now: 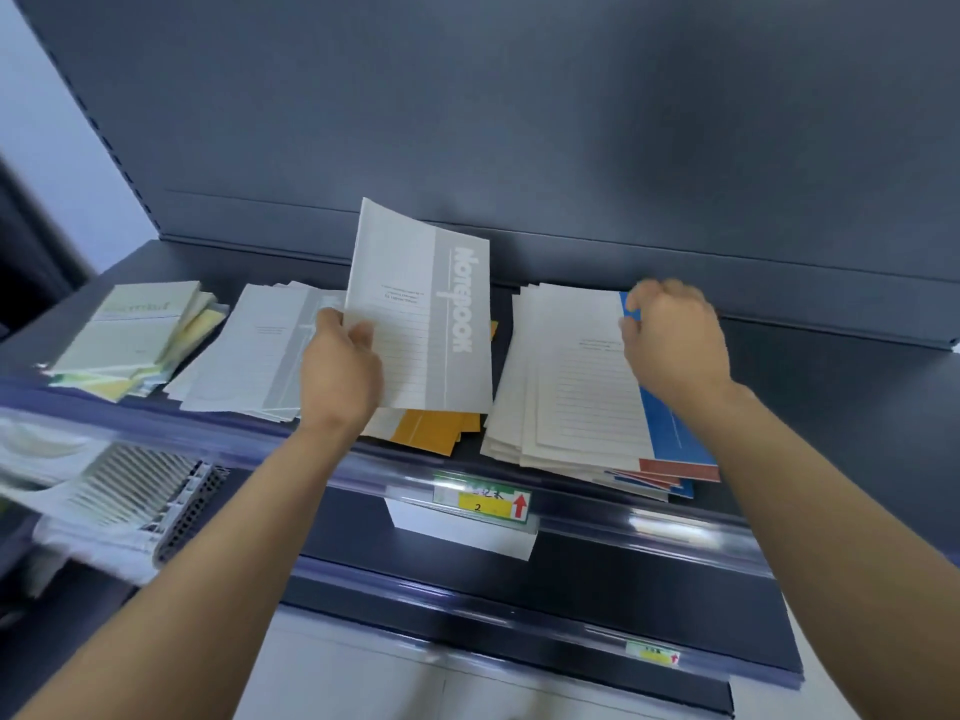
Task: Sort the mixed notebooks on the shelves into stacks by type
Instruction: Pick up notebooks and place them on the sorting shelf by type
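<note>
My left hand [345, 368] grips the lower left edge of a grey notebook [421, 309] and holds it tilted up above the shelf. Under it lie orange notebooks [434, 431]. To its left sits a fanned stack of grey notebooks [249, 350], and further left a pile of green and yellow notebooks [130, 340]. My right hand [672, 340] is curled over the top right of a stack with a blue-spined notebook [587, 376] on top, its fingers at the blue edge. Red and blue covers stick out beneath that stack.
The dark shelf [831, 407] has a clear plastic front rail with a yellow price label [483, 501]. A dark back panel rises behind. Lower shelves hold white items, and a spiral-bound item [156, 506] sits at the lower left.
</note>
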{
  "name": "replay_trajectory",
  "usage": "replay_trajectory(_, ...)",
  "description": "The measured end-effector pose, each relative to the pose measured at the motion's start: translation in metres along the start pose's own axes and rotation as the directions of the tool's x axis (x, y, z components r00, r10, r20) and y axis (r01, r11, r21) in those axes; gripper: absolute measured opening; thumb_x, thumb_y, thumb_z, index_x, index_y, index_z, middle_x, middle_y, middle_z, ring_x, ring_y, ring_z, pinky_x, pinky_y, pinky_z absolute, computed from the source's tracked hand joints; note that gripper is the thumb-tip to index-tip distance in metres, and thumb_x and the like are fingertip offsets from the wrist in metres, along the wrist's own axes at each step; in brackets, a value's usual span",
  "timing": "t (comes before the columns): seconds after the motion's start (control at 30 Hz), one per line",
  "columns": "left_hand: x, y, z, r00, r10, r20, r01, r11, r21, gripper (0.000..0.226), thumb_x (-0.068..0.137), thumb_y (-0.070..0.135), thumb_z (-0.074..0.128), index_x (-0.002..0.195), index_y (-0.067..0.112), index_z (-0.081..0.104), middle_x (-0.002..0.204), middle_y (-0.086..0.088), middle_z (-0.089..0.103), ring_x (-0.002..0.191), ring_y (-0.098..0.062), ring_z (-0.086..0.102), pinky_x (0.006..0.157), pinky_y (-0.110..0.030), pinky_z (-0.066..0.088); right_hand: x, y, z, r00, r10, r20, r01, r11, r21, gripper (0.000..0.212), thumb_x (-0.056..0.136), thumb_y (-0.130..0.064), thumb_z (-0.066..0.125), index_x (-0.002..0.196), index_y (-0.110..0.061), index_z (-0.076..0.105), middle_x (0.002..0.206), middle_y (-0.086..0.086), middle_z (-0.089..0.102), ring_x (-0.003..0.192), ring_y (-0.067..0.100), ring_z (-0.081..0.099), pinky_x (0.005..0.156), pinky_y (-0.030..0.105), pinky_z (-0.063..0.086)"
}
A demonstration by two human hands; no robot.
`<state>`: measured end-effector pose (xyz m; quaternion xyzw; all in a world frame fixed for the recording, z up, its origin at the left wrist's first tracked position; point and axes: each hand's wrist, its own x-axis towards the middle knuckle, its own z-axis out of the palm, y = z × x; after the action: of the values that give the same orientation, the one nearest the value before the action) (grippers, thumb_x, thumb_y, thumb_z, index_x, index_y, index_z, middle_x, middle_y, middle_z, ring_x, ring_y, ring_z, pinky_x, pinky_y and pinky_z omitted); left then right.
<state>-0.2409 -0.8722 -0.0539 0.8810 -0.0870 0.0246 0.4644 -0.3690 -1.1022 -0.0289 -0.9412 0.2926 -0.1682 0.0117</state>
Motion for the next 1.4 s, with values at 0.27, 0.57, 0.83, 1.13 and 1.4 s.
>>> replay_trajectory(0.27,0.040,-0.047,-0.074,0.996,-0.069,-0.064,0.074,0.994,0.076,0.021,0.099,0.012,0.039,0.113,-0.003,0.045,0.101,-0.013,0.054,0.082,-0.025,0.046,0.069,-0.032,0.035,0.014,-0.126,-0.031,0.971,-0.218,-0.098,0.236,0.943,0.234,0.018,0.094,-0.019,0.047,0.102,-0.005,0.056,0.095,0.013,0.060,0.091,0.033,0.054,0.077,0.038,0.043)
replay_trajectory(0.57,0.110,-0.096,-0.107,0.982,-0.123,0.143,0.093,0.976,0.198,0.032,0.095,0.016,0.051,0.119,-0.004,0.043,0.119,-0.023,0.055,0.106,-0.039,0.053,0.079,-0.037,0.041,0.021,-0.221,-0.039,0.956,-0.221,-0.191,0.267,0.929,0.258,0.025,0.094,-0.022,0.050,0.117,-0.011,0.053,0.105,0.010,0.057,0.102,0.028,0.049,0.083,0.036,0.038)
replay_trajectory(0.83,0.136,-0.116,-0.105,0.941,-0.047,0.334,-0.118,0.881,0.457,0.048,0.086,0.021,0.067,0.120,-0.003,0.045,0.115,-0.019,0.059,0.105,-0.036,0.056,0.081,-0.038,0.044,0.018,-0.275,-0.035,0.968,-0.151,-0.198,0.198,0.950,0.240,0.028,0.094,-0.023,0.051,0.120,-0.012,0.052,0.114,0.008,0.056,0.109,0.025,0.046,0.088,0.035,0.037)
replay_trajectory(1.13,0.147,-0.112,-0.133,0.926,0.129,0.354,-0.315,0.781,0.539,0.037,0.089,0.026,0.062,0.114,0.003,0.047,0.117,-0.014,0.053,0.103,-0.033,0.056,0.073,-0.034,0.040,0.033,-0.330,-0.041,0.943,-0.299,-0.148,0.322,0.931,0.172,0.033,0.092,-0.026,0.054,0.123,-0.013,0.051,0.122,0.006,0.053,0.113,0.026,0.043,0.091,0.034,0.033)
replay_trajectory(1.4,0.167,-0.105,-0.267,0.898,0.431,-0.090,-0.321,0.780,0.537,0.027,0.089,0.021,0.059,0.108,0.003,0.052,0.104,-0.015,0.052,0.096,-0.034,0.049,0.078,-0.044,0.042,0.058,-0.443,-0.045,0.755,-0.589,-0.288,0.653,0.715,0.250,0.035,0.094,-0.024,0.052,0.128,-0.014,0.049,0.126,0.005,0.051,0.115,0.025,0.041,0.090,0.032,0.031)
